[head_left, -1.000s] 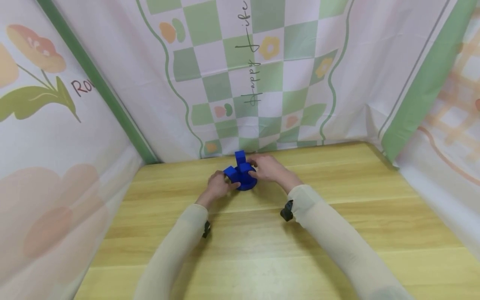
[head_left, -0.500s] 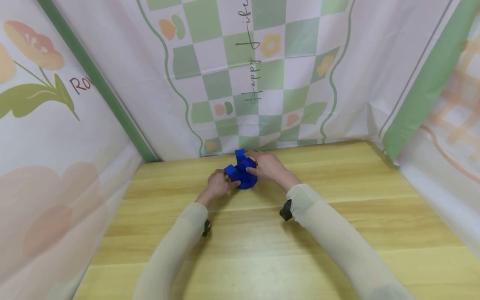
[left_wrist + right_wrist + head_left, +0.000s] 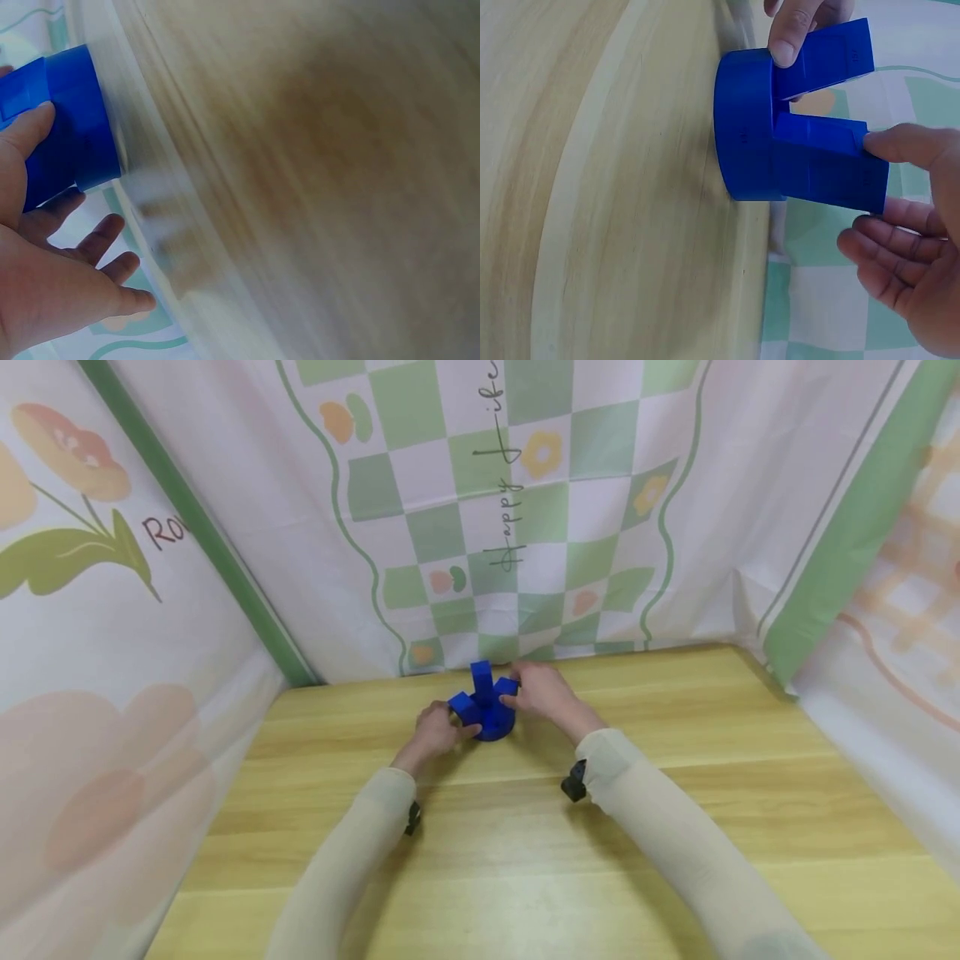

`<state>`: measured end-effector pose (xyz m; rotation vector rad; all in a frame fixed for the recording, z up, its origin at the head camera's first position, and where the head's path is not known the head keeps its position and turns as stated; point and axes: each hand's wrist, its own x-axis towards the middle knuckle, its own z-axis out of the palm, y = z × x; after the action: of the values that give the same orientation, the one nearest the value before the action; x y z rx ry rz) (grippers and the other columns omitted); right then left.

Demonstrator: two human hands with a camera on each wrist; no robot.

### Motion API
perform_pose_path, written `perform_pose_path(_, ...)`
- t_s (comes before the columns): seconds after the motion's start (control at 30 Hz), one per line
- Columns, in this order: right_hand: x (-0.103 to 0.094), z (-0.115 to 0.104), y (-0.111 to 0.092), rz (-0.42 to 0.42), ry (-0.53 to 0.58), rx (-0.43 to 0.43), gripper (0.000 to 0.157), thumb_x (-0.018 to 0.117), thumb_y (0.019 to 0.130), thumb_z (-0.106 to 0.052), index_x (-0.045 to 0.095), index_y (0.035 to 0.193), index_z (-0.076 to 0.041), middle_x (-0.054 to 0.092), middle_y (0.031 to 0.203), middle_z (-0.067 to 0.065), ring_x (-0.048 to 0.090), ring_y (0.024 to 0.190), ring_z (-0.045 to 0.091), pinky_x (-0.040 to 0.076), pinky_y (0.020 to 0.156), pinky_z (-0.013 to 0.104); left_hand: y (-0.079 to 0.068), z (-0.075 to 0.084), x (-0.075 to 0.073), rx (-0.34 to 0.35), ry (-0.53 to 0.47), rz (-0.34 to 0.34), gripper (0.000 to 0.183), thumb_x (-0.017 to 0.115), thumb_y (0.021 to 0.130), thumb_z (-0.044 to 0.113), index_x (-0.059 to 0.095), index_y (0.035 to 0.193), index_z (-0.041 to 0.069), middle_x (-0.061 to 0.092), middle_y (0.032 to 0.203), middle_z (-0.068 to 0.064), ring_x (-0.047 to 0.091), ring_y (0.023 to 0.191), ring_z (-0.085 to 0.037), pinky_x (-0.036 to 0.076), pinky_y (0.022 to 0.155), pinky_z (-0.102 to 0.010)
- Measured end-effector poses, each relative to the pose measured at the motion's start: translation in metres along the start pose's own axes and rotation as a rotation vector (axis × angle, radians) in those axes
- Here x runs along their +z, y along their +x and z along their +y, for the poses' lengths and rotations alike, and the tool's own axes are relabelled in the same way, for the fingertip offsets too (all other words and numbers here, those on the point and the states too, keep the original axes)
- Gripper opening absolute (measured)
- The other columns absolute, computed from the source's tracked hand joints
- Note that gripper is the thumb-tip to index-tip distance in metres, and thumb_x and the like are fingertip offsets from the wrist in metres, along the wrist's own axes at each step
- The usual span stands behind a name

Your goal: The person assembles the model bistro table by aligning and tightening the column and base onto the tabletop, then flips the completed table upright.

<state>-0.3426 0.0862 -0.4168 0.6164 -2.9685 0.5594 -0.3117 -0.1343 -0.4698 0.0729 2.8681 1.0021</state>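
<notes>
At the far side of the table stands a blue round base (image 3: pixel 495 727) with three block-like arms rising from it. My left hand (image 3: pixel 437 729) holds the left arm (image 3: pixel 461 702); in the left wrist view its thumb lies across the blue plastic and several fingers spread below. On the other side, my right hand (image 3: pixel 546 691) pinches the right arm (image 3: pixel 507 687) near its top. The right wrist view shows that thumb on the arm's edge (image 3: pixel 832 165), with the fingers bent beneath. Nobody's hand touches the back arm (image 3: pixel 482 681), which stands upright.
The wooden table (image 3: pixel 495 868) ends at a patterned cloth wall (image 3: pixel 525 543) close behind the base. Cloth also hangs at the left (image 3: pixel 97 693) and right sides. A dark wrist device (image 3: pixel 574 782) sits under the right sleeve.
The right arm of the blue piece has shifted rightward, away from the back arm, with my right hand on it. My left hand has stayed in place on the left arm.
</notes>
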Motion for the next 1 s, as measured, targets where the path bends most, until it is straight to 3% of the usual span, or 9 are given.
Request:
perform_pose_path(0.17,0.0016,0.0024,-0.0010,0.008,0.006,-0.076,0.051,0.073,0.089,-0.032,0.061,0.133,-0.007,0.071,0.118,0.013,0.067,0.105,0.029,0.054,0.092,0.045,-0.0002,-0.0005,0.0011,0.000,0.007,0.002,0.071,0.074,0.087,0.050,0.057,0.138,0.005,0.056,0.137,-0.021,0.046,0.132,-0.044,0.036,0.115,-0.054)
perform_pose_path(0.3,0.0004,0.0040,-0.0023,0.009,-0.020,-0.131,0.051,0.072,0.090,-0.037,0.063,0.132,-0.008,0.069,0.128,0.013,0.066,0.114,0.033,0.052,0.099,0.047,0.0005,-0.0001,0.0009,-0.008,0.013,0.004,0.074,0.074,0.086,0.051,0.054,0.139,0.003,0.055,0.137,-0.021,0.046,0.132,-0.044,0.037,0.114,-0.053)
perform_pose_path(0.5,-0.0034,0.0045,-0.0051,-0.015,-0.015,-0.147,0.048,0.074,0.088,-0.031,0.066,0.127,-0.003,0.071,0.123,0.016,0.066,0.113,0.034,0.051,0.099,0.048,0.0006,-0.0003,0.0013,-0.017,0.004,-0.002,0.076,0.074,0.086,0.052,0.053,0.140,0.002,0.054,0.138,-0.021,0.046,0.132,-0.044,0.037,0.114,-0.053)
perform_pose_path(0.67,-0.0030,0.0040,-0.0058,-0.018,-0.001,-0.091,0.039,0.076,0.087,-0.039,0.070,0.105,-0.005,0.073,0.097,0.009,0.066,0.088,0.026,0.053,0.081,0.042,0.0004,0.0001,0.0021,-0.024,0.014,0.003,0.077,0.073,0.087,0.052,0.052,0.140,0.001,0.054,0.138,-0.021,0.045,0.133,-0.043,0.037,0.114,-0.052)
perform_pose_path(0.77,-0.0018,0.0037,-0.0063,-0.031,-0.004,-0.072,0.041,0.075,0.087,-0.042,0.069,0.108,-0.007,0.072,0.094,0.007,0.065,0.084,0.024,0.053,0.078,0.040,0.0000,0.0003,0.0024,-0.023,0.021,0.002,0.076,0.073,0.087,0.051,0.052,0.140,0.001,0.054,0.138,-0.021,0.045,0.133,-0.043,0.037,0.114,-0.052)
perform_pose_path(0.9,-0.0033,0.0035,-0.0078,-0.040,-0.025,-0.136,0.050,0.074,0.085,-0.033,0.065,0.127,-0.008,0.072,0.115,0.011,0.068,0.102,0.029,0.054,0.091,0.046,-0.0007,0.0009,0.0022,-0.011,0.030,0.010,0.073,0.074,0.087,0.051,0.055,0.137,0.001,0.056,0.136,-0.021,0.047,0.131,-0.043,0.037,0.114,-0.052)
perform_pose_path(1.0,-0.0068,0.0044,-0.0096,-0.044,-0.040,-0.207,0.052,0.075,0.081,-0.023,0.064,0.130,-0.008,0.070,0.125,0.012,0.066,0.111,0.032,0.053,0.096,0.048,-0.0012,0.0016,0.0010,-0.003,0.040,0.017,0.073,0.074,0.086,0.051,0.056,0.136,0.001,0.057,0.135,-0.021,0.048,0.130,-0.043,0.038,0.113,-0.052)
